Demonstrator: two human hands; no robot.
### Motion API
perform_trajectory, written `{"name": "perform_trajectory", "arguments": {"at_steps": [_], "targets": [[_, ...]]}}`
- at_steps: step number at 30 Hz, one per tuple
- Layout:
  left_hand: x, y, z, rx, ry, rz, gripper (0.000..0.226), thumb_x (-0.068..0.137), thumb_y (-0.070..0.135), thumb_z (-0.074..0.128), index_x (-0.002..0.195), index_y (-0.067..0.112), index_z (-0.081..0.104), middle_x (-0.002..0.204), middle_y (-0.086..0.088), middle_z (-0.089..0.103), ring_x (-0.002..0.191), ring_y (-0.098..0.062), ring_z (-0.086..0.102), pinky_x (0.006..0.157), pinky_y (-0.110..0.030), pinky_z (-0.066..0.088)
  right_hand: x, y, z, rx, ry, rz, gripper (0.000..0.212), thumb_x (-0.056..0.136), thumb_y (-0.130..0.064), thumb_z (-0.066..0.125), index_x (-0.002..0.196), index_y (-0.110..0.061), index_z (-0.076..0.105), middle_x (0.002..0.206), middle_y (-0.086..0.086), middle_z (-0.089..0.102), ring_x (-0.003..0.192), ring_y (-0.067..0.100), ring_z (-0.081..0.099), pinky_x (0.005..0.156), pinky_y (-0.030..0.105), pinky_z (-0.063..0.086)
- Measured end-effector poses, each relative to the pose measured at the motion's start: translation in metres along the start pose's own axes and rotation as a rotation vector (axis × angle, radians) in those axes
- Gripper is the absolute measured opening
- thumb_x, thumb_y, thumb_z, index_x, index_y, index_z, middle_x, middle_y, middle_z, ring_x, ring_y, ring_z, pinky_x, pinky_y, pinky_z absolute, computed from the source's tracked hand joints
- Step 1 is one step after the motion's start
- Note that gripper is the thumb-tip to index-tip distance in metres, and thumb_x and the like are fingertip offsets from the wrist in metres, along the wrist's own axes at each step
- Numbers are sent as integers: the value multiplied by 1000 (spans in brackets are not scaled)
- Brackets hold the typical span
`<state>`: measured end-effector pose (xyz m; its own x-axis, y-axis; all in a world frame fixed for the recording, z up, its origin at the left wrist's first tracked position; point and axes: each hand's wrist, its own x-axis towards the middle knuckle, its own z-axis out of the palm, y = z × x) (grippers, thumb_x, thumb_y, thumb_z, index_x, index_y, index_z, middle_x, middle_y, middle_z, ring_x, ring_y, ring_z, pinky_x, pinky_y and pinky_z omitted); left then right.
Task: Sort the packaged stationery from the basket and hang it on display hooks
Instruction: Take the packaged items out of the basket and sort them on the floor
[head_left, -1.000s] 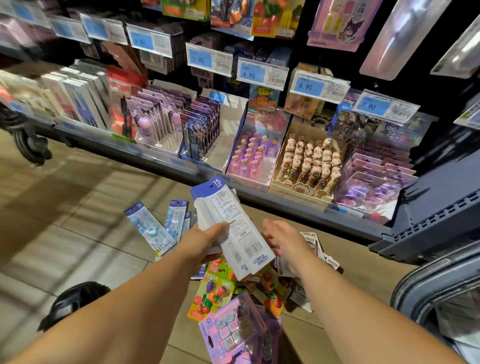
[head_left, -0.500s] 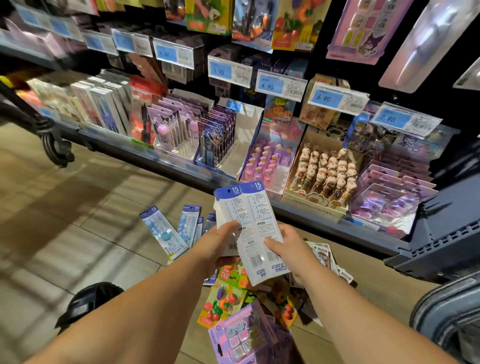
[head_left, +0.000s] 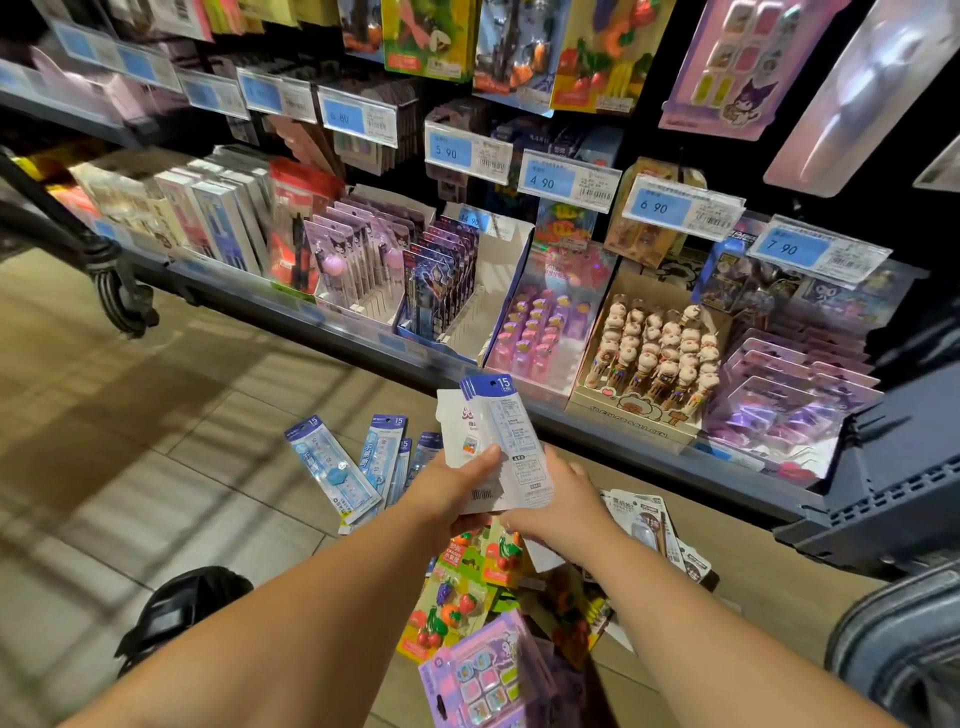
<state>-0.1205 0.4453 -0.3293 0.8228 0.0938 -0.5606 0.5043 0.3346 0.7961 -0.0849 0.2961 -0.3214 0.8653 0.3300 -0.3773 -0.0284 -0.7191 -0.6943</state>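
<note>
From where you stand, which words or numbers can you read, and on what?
"5 90": first price tag.
"4 90": second price tag.
"6 90": third price tag.
"7 90": fourth price tag.
"15 cm": held ruler packs.
"15": floor ruler packs.
Other tags, barcodes and fine print: too blurred or small.

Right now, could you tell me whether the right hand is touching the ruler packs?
Touching. The head view shows the right hand gripping the right edge of the ruler packs, which the left hand also pinches.
</note>
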Motion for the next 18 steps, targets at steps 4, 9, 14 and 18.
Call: {"name": "perform_trajectory", "arguments": {"at_steps": [4,9,14,18], "targets": [[2,2,-4,0,11,-12,38,90,39,65,119,16,56,96,-10,63,68,-17,55,47,-22,46,-4,3,-5,301,-93,-1,72,65,-33,78,132,-35,50,115,-6,65,100,14,65,85,33,56],[6,0,-12,-33,75,-24,33,88,39,67,112,19,57,96,-10,65,77,-20,60,55,-24,51,-4,1,-8,513,-145,51,34,88,-18,64,119,-26,57,107,2,71,96,22,70,87,44,56],[6,-1,-19,-80,158,-30,33,87,39,69,111,21,57,99,-9,70,77,-21,64,57,-27,51,-1,2,-6,800,-155,165,12,98,-16,50,100,-15,61,84,6,75,83,26,70,88,50,52],[6,-2,-18,-60,187,-31,37,82,38,75,110,21,57,99,-9,69,79,-22,65,55,-25,51,0,3,2,668,-221,139,32,89,-40,64,118,-27,57,106,2,73,100,21,68,98,47,50]]}}
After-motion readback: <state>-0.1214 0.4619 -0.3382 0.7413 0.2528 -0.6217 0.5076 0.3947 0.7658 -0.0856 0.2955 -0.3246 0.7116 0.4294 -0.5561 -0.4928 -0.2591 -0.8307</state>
